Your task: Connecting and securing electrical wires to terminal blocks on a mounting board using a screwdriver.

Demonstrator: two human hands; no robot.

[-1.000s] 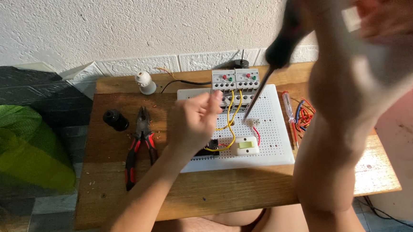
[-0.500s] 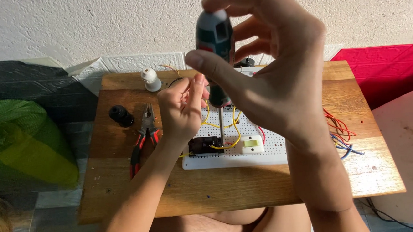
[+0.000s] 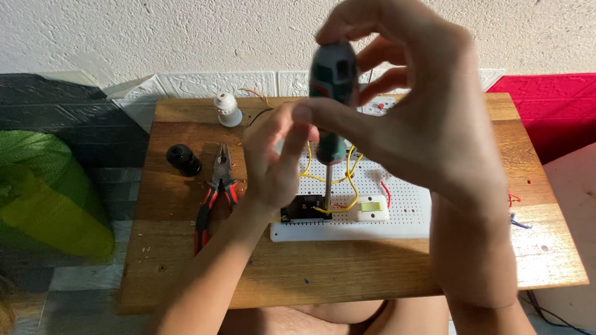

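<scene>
My right hand (image 3: 419, 119) has its grip closed around the screwdriver (image 3: 332, 103), upright over the white board (image 3: 397, 210) on the worktop (image 3: 180, 264). My left hand (image 3: 274, 165) also pinches the screwdriver.

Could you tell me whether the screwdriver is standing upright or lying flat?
Upright: the screwdriver points straight down at the white board, held by the right hand.
</scene>
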